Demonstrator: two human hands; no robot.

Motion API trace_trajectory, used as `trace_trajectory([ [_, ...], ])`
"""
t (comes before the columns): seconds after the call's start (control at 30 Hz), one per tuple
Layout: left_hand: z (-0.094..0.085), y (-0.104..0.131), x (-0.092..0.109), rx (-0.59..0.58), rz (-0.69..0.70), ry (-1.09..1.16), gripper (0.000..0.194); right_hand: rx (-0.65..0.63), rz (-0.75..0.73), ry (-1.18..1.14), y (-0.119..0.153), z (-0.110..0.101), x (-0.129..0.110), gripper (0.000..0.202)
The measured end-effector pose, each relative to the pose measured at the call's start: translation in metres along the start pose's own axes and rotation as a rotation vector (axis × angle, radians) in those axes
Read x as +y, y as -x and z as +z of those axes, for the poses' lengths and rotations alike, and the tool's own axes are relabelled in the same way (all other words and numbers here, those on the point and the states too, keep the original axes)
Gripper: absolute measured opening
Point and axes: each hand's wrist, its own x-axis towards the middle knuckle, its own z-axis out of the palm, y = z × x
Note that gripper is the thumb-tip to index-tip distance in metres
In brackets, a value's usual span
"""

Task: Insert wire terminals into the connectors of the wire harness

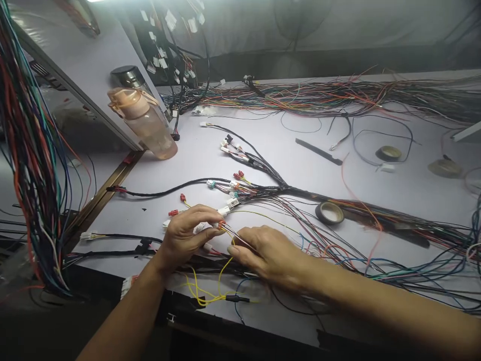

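Note:
Between the thumb and fingers of my left hand (191,233) is a small orange-red wire connector (221,225). Thin wires (240,237), some dark and one yellow, run from it into my right hand (268,253), whose thumb and fingers are closed on them. Both hands hover over a branched wiring harness (300,191) wrapped in black tape. White connectors (230,204) and red connectors (239,175) end its branches just beyond my left hand. Below the hands, yellow wires (203,301) join at a black sleeve (236,299).
A water bottle (148,125) stands at the back left. Tape rolls (329,213) and a dark flat strip (318,151) lie to the right. Loose wires (319,98) stretch along the back, and a thick wire bundle (32,150) hangs at the left. The table's front edge (210,316) runs below my hands.

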Motion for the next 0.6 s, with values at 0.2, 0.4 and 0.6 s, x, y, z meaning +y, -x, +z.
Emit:
trace_trajectory([
  [0.2,-0.001,-0.002,-0.004,-0.001,-0.031,0.054,0.033,0.458,-0.096,0.17,-0.038,-0.04,0.037,0.016],
  [0.4,-0.001,-0.005,-0.001,-0.052,-0.019,-0.045,0.031,0.426,-0.096,0.257,-0.069,-0.035,0.064,0.015],
  [0.6,-0.012,-0.009,0.011,-0.072,-0.256,-0.095,0.042,0.456,-0.132,0.073,-0.07,-0.032,0.07,0.017],
])
